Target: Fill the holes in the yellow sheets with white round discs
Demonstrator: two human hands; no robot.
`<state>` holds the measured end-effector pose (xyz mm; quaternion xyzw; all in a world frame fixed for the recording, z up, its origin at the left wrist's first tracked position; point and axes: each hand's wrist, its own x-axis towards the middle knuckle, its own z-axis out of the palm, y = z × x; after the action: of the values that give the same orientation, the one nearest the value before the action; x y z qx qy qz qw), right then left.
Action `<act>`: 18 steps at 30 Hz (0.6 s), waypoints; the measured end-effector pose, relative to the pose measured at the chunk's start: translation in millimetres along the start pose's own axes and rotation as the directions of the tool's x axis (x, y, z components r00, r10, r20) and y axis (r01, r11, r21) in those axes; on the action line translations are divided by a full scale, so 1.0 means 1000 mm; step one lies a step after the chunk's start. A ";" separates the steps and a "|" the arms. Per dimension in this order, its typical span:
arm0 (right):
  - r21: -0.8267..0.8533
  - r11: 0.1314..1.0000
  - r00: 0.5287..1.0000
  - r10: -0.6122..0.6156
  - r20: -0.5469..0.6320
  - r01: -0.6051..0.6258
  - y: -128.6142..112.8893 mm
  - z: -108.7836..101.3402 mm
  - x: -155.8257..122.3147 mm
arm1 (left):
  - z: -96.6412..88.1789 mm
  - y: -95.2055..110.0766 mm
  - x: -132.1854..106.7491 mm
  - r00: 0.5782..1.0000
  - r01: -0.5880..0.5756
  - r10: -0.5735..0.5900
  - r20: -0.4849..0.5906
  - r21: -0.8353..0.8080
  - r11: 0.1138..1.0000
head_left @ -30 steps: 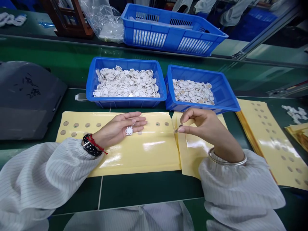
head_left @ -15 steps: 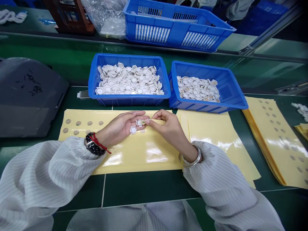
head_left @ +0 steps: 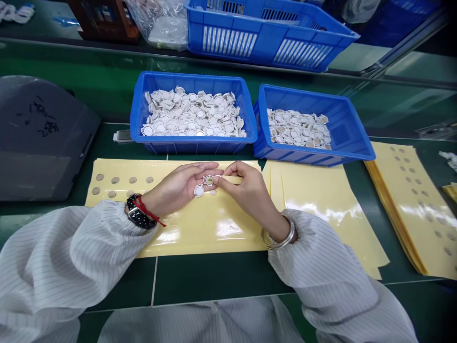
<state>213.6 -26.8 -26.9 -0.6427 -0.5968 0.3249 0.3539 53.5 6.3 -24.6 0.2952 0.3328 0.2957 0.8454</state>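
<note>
My left hand (head_left: 182, 183) lies palm up with fingers stretched out over a glossy yellow sheet (head_left: 185, 228). Two small white round ring-shaped parts (head_left: 199, 190) rest on its fingers. My right hand (head_left: 246, 190) is pinched at the fingertips against the upper part (head_left: 208, 180) on my left fingers. Behind the hands stand a blue bin (head_left: 143, 114) heaped with white round parts and a second blue bin (head_left: 353, 138) with a thinner layer of similar, partly brownish parts.
A row of round holes (head_left: 121, 181) marks the yellow sheet's left end. More yellow sheets (head_left: 321, 200) lie at right, and a punched stack (head_left: 414, 190) at far right. A dark grey tray (head_left: 39, 143) sits left. A large blue slotted basket (head_left: 264, 33) and plastic bag (head_left: 160, 24) stand behind.
My right hand came from the right sheet over to my left hand's fingers. A second white part now lies on the left fingers. The left hand stayed put.
</note>
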 end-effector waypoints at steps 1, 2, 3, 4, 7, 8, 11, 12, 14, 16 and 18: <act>-0.004 1.000 1.000 0.000 0.000 0.000 0.000 0.000 0.000 | 0.000 0.000 0.000 1.000 -0.001 0.001 -0.002 0.001 1.000; -0.007 1.000 1.000 0.000 -0.002 0.000 0.000 0.000 0.000 | 0.001 0.000 0.000 1.000 -0.003 0.003 -0.003 0.002 1.000; -0.009 1.000 1.000 -0.001 -0.005 0.001 0.000 0.000 0.000 | 0.001 0.000 0.000 1.000 -0.005 0.005 -0.001 0.003 1.000; -0.011 1.000 1.000 -0.002 -0.007 0.002 0.000 0.000 0.000 | 0.001 0.000 0.000 1.000 -0.007 0.007 0.000 0.003 1.000; -0.012 1.000 1.000 -0.004 -0.010 0.004 0.000 0.001 0.000 | 0.000 0.000 0.000 1.000 -0.009 0.009 0.003 0.001 1.000; -0.013 1.000 1.000 -0.004 -0.010 0.004 0.001 0.001 0.000 | 0.000 -0.001 0.000 1.000 -0.010 0.010 0.005 0.001 1.000; -0.020 1.000 1.000 -0.001 -0.014 0.000 0.001 0.001 0.000 | -0.001 -0.001 0.000 1.000 -0.011 0.011 0.009 0.001 1.000; -0.023 1.000 1.000 0.001 -0.016 -0.001 0.001 0.001 0.000 | -0.001 -0.001 0.000 1.000 -0.011 0.011 0.011 0.002 1.000; -0.030 1.000 1.000 0.001 -0.020 -0.002 0.001 0.001 0.000 | -0.001 -0.001 0.000 1.000 -0.011 0.011 0.013 0.005 1.000; -0.037 0.999 1.000 -0.001 -0.022 0.000 0.001 0.001 0.000 | -0.001 -0.001 0.000 1.000 -0.012 0.012 0.011 0.008 1.000; -0.045 0.999 1.000 -0.002 -0.019 0.001 0.001 0.001 0.000 | 0.000 -0.001 0.000 1.000 -0.014 0.014 0.009 0.010 1.000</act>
<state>213.3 -27.2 -27.8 -0.6532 -0.6009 0.3049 0.3454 53.7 6.2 -25.2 0.3031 0.3286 0.2987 0.8432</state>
